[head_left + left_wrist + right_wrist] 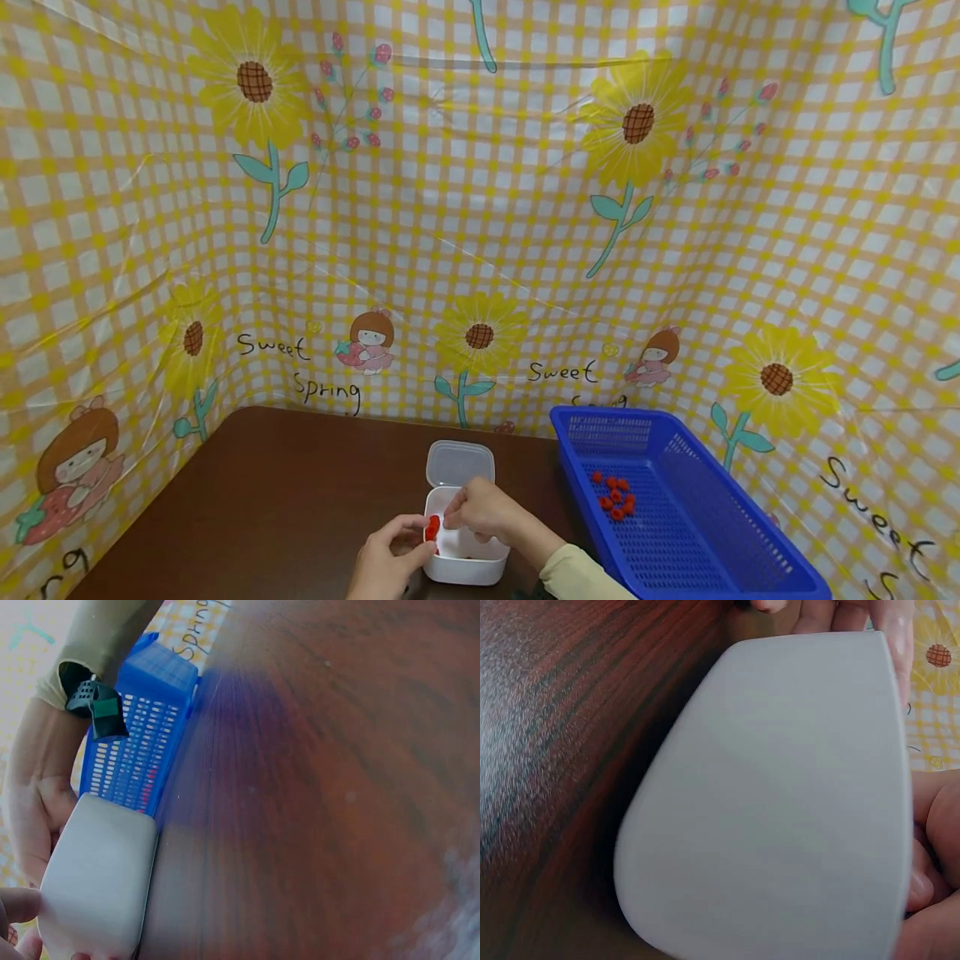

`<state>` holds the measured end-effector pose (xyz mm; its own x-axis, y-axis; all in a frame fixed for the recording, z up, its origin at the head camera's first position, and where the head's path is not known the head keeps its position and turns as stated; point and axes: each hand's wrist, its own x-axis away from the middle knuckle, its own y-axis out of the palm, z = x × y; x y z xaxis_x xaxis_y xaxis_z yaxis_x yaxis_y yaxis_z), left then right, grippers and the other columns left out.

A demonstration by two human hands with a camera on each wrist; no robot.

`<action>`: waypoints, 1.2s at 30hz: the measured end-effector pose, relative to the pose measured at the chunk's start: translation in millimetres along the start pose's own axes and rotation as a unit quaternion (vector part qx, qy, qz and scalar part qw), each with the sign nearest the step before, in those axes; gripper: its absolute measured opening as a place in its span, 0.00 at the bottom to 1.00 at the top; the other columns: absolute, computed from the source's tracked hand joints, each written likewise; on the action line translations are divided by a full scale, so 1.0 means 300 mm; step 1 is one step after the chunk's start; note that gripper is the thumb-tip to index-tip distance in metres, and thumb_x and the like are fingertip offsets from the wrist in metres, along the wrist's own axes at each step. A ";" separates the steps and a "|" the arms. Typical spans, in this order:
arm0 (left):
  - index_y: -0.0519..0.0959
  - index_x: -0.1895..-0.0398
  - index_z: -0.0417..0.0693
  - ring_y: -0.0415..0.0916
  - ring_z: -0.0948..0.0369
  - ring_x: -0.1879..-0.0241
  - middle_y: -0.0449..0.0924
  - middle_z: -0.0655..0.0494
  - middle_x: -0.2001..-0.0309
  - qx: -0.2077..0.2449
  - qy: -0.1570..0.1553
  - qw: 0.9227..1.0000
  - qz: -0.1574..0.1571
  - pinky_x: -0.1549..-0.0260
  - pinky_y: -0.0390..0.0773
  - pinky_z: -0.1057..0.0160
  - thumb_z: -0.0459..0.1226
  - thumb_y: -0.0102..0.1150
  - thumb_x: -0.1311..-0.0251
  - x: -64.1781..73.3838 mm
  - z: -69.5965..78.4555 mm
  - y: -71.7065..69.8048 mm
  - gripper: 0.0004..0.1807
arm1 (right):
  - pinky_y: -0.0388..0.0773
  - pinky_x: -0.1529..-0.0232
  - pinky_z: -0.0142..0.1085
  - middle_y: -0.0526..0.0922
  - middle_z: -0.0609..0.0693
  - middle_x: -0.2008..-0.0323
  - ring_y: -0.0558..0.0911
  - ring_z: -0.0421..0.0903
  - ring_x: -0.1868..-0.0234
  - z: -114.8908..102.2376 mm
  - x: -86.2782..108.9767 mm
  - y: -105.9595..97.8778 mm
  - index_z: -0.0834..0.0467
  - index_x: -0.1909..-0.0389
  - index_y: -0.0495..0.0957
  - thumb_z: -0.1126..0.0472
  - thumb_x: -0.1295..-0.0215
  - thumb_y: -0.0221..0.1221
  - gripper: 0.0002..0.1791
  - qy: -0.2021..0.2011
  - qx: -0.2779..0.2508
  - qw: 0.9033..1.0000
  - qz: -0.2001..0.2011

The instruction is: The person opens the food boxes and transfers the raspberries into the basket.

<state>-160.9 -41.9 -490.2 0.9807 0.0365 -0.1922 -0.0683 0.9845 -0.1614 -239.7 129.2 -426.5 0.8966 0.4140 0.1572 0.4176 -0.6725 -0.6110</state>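
Note:
A white box stands on the table with its translucent lid folded back. Small red pieces line the inside of its left wall. My left hand grips that left side, thumb and fingertips at the rim beside the red pieces. Over the box's opening, my right hand reaches in from the right with bent fingers, its fingertips close to the red pieces; I cannot tell whether they pinch anything. Both wrist views look at the box's outer wall, which hides its contents.
A blue perforated basket stands on the right, several small red pieces gathered at its left side. The dark brown wooden table extends left of the box. A checkered sunflower cloth hangs around the back and sides.

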 end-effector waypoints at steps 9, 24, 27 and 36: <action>0.82 0.52 0.42 0.82 0.65 0.67 0.87 0.51 0.63 -0.002 0.002 1.000 0.003 0.66 0.77 0.70 0.35 0.72 0.46 -0.001 0.015 -0.008 0.18 | 0.58 0.89 0.26 0.72 0.43 0.85 0.60 0.35 0.88 0.030 -0.024 0.039 0.60 0.76 0.85 0.66 0.47 0.70 0.04 -0.030 0.040 0.998 0.035; 0.82 0.51 0.42 0.82 0.64 0.67 0.86 0.49 0.61 -0.004 -0.004 1.000 0.004 0.66 0.78 0.69 0.35 0.71 0.45 0.005 0.023 -0.006 0.18 | 0.55 0.90 0.24 0.68 0.40 0.89 0.59 0.33 0.91 0.041 -0.021 0.076 0.64 0.79 0.84 0.70 0.45 0.66 0.06 -0.066 0.028 0.995 0.064; 0.82 0.51 0.43 0.82 0.64 0.67 0.86 0.51 0.62 -0.002 -0.006 1.000 0.003 0.68 0.77 0.69 0.36 0.71 0.44 0.002 0.019 -0.003 0.17 | 0.56 0.89 0.26 0.71 0.42 0.86 0.62 0.36 0.88 0.046 -0.027 0.077 0.64 0.76 0.85 0.70 0.44 0.65 0.04 -0.058 0.021 0.996 0.066; 0.82 0.51 0.43 0.82 0.64 0.66 0.86 0.51 0.62 -0.003 -0.013 1.000 0.002 0.67 0.77 0.69 0.36 0.71 0.45 0.003 0.010 -0.004 0.18 | 0.63 0.82 0.29 0.87 0.52 0.71 0.71 0.39 0.77 0.046 -0.029 0.068 0.65 0.67 0.87 0.69 0.43 0.65 0.05 -0.081 0.047 0.995 0.046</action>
<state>-159.4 -42.4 -487.3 0.9848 0.0459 -0.1676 -0.0740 0.9834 -0.1659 -240.9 120.3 -451.0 0.8919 0.4515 -0.0249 0.3122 -0.6547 -0.6884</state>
